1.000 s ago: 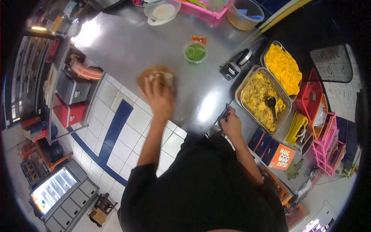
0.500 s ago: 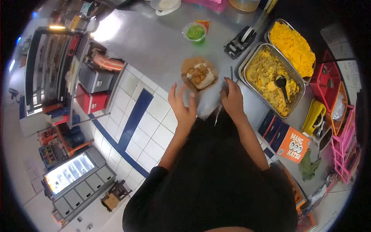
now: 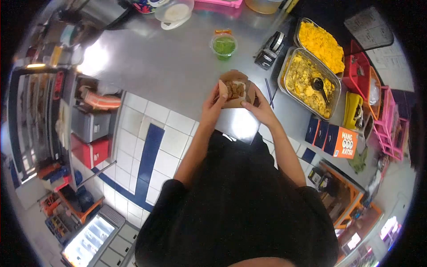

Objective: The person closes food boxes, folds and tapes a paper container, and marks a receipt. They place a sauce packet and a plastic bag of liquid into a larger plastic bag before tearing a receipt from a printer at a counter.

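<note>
A brown cardboard food box [image 3: 234, 75] sits on the steel counter in front of me, its flaps raised. Inside it lie browned, breaded-looking pieces [image 3: 234, 92] with something white beside them. My left hand [image 3: 214, 101] grips the left flap, thumb on the inner side. On the opposite side, my right hand [image 3: 261, 109] has its thumb pressed at the front right corner and fingers around the right flap. A pair of dark chopsticks [image 3: 269, 93] lies just right of my right hand. Beyond the box stands a clear cup with green contents [image 3: 223, 46].
To the right are a tray of egg mixture [image 3: 307, 89] with a black spoon [image 3: 318, 84] and a tray of yellow shreds [image 3: 318, 44]. A tape dispenser [image 3: 269, 52] stands left of them. Orange and navy boxes [image 3: 343, 142] line the near right edge.
Both hands have moved onto the food box from beside it, and its side flaps now stand up in my fingers. My right hand has left the chopsticks. The view has shifted slightly.
</note>
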`<state>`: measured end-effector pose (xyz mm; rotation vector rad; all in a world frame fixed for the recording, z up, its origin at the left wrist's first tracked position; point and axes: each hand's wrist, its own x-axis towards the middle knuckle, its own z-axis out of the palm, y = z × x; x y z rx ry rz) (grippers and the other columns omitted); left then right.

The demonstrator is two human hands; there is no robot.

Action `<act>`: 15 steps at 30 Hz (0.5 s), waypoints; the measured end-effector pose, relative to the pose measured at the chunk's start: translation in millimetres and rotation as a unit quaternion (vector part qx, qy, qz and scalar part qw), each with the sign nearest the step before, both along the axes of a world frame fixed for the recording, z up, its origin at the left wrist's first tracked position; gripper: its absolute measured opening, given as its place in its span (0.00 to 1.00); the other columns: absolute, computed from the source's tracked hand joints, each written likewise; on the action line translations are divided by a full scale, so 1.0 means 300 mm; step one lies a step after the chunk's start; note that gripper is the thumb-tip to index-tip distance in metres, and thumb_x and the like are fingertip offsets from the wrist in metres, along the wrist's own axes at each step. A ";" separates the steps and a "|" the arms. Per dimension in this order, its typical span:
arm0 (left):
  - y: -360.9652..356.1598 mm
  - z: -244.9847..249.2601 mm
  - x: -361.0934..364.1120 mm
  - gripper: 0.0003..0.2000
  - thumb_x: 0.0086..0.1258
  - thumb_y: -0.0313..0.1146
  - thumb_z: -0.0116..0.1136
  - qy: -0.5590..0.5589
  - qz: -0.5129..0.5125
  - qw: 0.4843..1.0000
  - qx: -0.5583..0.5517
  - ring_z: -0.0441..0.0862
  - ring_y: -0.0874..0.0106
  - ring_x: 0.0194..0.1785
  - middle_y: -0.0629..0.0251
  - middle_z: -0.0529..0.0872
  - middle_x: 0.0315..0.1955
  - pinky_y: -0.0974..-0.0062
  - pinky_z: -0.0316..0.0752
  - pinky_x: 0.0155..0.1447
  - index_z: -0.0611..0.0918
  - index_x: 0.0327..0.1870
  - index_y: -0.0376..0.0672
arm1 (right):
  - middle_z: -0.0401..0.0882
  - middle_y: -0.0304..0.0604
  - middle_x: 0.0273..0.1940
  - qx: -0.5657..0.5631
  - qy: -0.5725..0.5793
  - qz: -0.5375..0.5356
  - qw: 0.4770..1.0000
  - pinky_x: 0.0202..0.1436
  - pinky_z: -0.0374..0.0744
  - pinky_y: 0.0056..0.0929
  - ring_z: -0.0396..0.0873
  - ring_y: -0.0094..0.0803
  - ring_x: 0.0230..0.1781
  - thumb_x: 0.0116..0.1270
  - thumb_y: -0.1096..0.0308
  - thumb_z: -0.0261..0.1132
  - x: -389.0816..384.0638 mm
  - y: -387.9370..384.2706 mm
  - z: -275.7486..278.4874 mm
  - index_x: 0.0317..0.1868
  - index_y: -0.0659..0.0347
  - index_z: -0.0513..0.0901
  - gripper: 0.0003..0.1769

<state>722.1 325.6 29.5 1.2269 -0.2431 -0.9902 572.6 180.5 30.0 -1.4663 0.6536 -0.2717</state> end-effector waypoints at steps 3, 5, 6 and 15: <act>0.008 0.018 0.071 0.34 0.75 0.35 0.63 -0.005 -0.062 0.998 0.029 0.75 0.66 0.68 0.54 0.76 0.67 0.70 0.69 0.70 0.63 0.78 0.36 | 0.69 0.56 0.71 0.032 0.014 -0.082 0.996 0.72 0.72 0.35 0.71 0.40 0.71 0.67 0.67 0.74 0.055 0.081 0.022 0.80 0.65 0.55 0.47; -0.013 0.000 0.128 0.34 0.74 0.33 0.63 -0.025 -0.098 0.994 0.039 0.78 0.67 0.65 0.52 0.78 0.66 0.71 0.73 0.67 0.64 0.78 0.36 | 0.69 0.57 0.72 0.044 0.023 -0.122 0.991 0.72 0.71 0.36 0.71 0.41 0.71 0.68 0.67 0.72 0.083 0.097 0.017 0.80 0.65 0.55 0.46; -0.021 -0.024 0.149 0.33 0.73 0.31 0.64 -0.019 -0.107 0.993 0.045 0.81 0.69 0.60 0.53 0.80 0.62 0.73 0.76 0.61 0.65 0.77 0.36 | 0.68 0.58 0.72 -0.039 0.003 -0.108 0.993 0.74 0.69 0.37 0.70 0.42 0.72 0.70 0.66 0.71 0.089 0.098 -0.019 0.80 0.65 0.55 0.46; -0.031 -0.034 0.134 0.23 0.67 0.27 0.67 -0.153 -0.045 0.986 0.042 0.81 0.75 0.43 0.63 0.80 0.43 0.78 0.78 0.45 0.78 0.64 0.37 | 0.63 0.62 0.75 -0.195 -0.019 -0.186 0.963 0.78 0.62 0.37 0.64 0.46 0.76 0.78 0.58 0.61 0.121 0.202 -0.069 0.81 0.66 0.53 0.40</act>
